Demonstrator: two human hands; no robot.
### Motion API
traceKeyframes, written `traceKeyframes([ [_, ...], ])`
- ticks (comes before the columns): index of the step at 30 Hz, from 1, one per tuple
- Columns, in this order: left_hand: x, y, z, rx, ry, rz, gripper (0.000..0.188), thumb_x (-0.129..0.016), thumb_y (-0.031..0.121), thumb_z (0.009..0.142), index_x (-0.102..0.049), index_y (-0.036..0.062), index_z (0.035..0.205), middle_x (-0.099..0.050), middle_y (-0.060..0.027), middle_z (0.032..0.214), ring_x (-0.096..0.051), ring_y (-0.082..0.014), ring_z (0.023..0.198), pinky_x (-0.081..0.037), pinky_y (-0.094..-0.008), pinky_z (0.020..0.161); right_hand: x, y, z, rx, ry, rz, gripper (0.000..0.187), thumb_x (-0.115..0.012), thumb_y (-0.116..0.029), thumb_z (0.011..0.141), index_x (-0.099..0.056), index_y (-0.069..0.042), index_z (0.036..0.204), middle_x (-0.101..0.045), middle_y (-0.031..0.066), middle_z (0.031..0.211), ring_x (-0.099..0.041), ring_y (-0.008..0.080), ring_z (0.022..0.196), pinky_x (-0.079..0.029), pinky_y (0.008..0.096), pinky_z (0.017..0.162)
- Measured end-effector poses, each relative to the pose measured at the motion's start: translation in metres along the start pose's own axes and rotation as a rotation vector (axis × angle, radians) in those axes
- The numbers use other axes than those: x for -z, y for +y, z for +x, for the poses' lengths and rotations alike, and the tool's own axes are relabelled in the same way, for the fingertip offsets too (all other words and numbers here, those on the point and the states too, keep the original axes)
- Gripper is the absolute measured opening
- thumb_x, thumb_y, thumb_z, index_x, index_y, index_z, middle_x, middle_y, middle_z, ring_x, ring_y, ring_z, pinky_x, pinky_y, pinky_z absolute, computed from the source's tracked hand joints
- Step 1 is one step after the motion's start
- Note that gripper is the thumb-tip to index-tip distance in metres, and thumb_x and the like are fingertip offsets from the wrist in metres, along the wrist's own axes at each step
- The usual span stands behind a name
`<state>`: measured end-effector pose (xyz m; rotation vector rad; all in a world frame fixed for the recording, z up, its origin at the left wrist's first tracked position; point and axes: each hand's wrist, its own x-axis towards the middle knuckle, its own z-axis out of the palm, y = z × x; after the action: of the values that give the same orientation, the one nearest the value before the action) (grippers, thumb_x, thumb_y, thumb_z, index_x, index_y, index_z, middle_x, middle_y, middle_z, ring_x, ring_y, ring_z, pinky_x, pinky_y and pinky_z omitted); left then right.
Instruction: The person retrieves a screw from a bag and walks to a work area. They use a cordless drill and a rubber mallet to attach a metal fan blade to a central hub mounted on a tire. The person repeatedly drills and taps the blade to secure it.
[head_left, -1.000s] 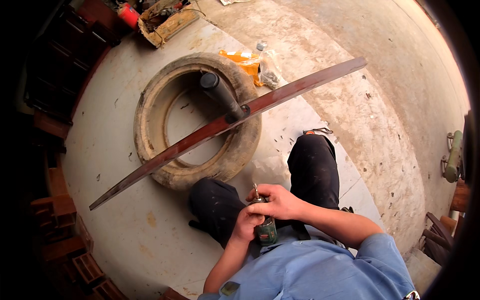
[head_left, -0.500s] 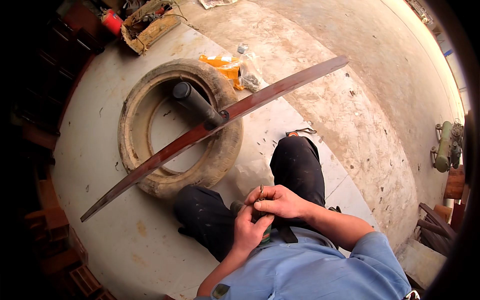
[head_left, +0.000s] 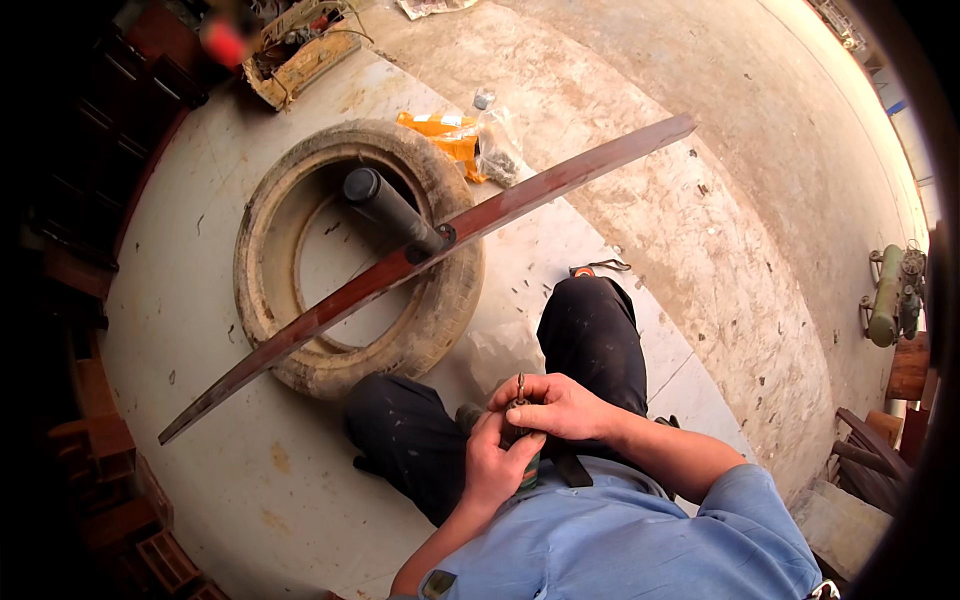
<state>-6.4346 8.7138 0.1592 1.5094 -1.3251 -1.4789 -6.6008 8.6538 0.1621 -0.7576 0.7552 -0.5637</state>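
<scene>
In my lap, between my thighs, a drill (head_left: 530, 474) with a green body stands with its bit (head_left: 520, 386) pointing up. My left hand (head_left: 493, 468) is closed round the upper part of the drill from the left. From the right, my right hand (head_left: 560, 408) has its fingers and thumb closed about the chuck, just below the bit. Both hands hide most of the drill. In front of my knees, a long dark red wooden bar (head_left: 575, 178) lies aslant across a worn tyre (head_left: 262, 265). A thick black cylindrical leg (head_left: 385, 205) is joined to the bar near its middle.
Beyond the tyre lie an orange packet (head_left: 445, 130) and a clear plastic bag (head_left: 500, 148). A tape measure (head_left: 583, 271) rests by my right knee, with small screws scattered nearby. A wooden tool box (head_left: 310, 60) stands far left. A green tank (head_left: 885, 300) sits far right.
The view has shifted very slightly. Both hands stay on the drill, with the bit still pointing up; the bar, leg and tyre have not moved.
</scene>
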Motion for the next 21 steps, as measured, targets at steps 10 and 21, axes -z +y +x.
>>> traceKeyframes([
  [10, -0.006, 0.031, 0.009, -0.563, 0.175, 0.583, 0.034, -0.082, 0.023, 0.073, -0.063, 0.0026, 0.091, -0.062, -0.0111, 0.088, -0.057, -0.0303, 0.083, -0.041, -0.0436, 0.082, 0.007, -0.013, -0.020, 0.228, -0.055, -0.043, 0.021, -0.061, -0.012, 0.096, -0.068, 0.003, 0.109, -0.064, 0.0105, 0.119, -0.059, 0.0181, 0.109, -0.047, 0.0328, 0.096],
  [21, -0.007, 0.022, 0.003, -0.647, 0.228, 0.825, 0.034, -0.081, 0.022, 0.068, -0.058, 0.0029, 0.086, -0.059, -0.0100, 0.086, -0.056, -0.0307, 0.087, -0.040, -0.0468, 0.086, 0.012, 0.000, -0.027, 0.256, -0.095, -0.081, 0.026, -0.057, -0.014, 0.100, -0.067, 0.002, 0.118, -0.062, 0.0132, 0.125, -0.056, 0.0209, 0.118, -0.043, 0.0347, 0.103],
])
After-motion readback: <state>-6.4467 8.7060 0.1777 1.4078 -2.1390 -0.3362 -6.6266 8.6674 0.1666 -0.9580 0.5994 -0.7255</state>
